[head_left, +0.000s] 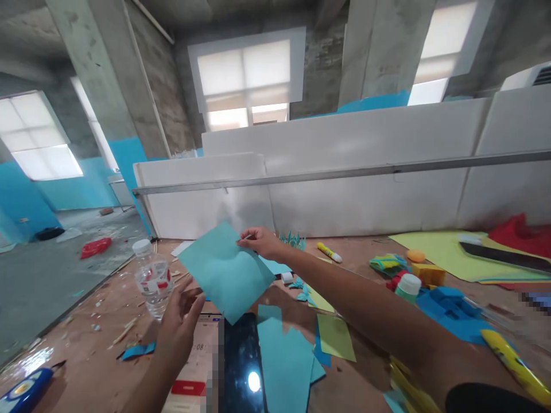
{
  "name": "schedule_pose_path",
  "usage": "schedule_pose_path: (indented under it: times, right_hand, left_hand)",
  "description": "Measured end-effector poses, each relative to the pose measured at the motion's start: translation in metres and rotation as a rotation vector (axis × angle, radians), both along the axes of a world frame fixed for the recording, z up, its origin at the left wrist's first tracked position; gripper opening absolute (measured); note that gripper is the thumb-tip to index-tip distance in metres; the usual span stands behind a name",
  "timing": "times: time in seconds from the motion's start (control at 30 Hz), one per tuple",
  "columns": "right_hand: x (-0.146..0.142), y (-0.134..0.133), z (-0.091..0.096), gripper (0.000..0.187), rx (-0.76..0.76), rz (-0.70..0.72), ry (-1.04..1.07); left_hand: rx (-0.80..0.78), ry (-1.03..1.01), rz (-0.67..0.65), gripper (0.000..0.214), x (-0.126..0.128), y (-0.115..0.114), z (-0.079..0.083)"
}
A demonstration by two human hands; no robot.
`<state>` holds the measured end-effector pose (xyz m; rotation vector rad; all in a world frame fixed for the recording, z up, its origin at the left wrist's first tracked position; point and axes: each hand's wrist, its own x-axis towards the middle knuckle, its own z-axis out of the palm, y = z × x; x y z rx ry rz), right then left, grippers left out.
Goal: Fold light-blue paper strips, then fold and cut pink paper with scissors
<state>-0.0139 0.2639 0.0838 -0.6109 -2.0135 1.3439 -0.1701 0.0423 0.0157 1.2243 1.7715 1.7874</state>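
My right hand (261,242) pinches a square sheet of light blue-green paper (228,275) by its upper right edge, between thumb and fingers. The sheet is held up, tilted, above the table. Just left of its lower left edge is my left hand (183,310), its fingers loosely curved and apart, with nothing seen in them. Beneath the hands lie a phone with a lit screen (202,350) and a dark glossy panel (243,361). Cut pieces of the same blue-green paper (284,367) lie right of the panel.
A clear water bottle (152,278) stands left of my left hand. Yellow paper (338,337), a glue stick (329,252), a white-capped bottle (408,287) and a blue plastic object (451,312) lie rightward. A blue tool (28,390) sits at lower left. A white partition (344,201) rises behind the table.
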Motion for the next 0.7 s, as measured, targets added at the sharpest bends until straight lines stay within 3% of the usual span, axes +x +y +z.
schedule_pose_path:
  times: [0.07,0.17,0.33,0.43,0.53,0.63,0.7]
  right_hand:
    - [0.004,-0.014,0.006,0.044,-0.022,0.013,0.009]
    - [0.028,-0.047,0.013,0.047,-0.075,-0.044,-0.013]
    - [0.100,-0.132,0.009,0.049,-0.216,-0.198,-0.089]
    - [0.134,-0.175,0.001,0.041,-0.205,-0.279,-0.105]
    - [0.153,-0.195,-0.012,0.037,-0.154,-0.345,-0.093]
    - [0.164,-0.201,-0.024,0.036,-0.196,-0.387,-0.074]
    - [0.171,-0.207,-0.028,0.045,-0.222,-0.426,-0.016]
  left_hand:
    - [0.073,-0.342,-0.039,0.071,0.008,0.002,0.008]
    - [0.023,-0.557,-0.250,0.059,0.017,-0.001,0.021]
    - [-0.035,-0.622,-0.417,0.047,0.036,-0.017,0.031]
    - [-0.132,-0.609,-0.531,0.047,0.049,-0.026,0.028]
    - [-0.216,-0.527,-0.648,0.048,0.059,-0.031,0.024]
    - [-0.245,-0.512,-0.689,0.048,0.068,-0.034,0.025]
    - [-0.254,-0.525,-0.705,0.049,0.077,-0.035,0.028]
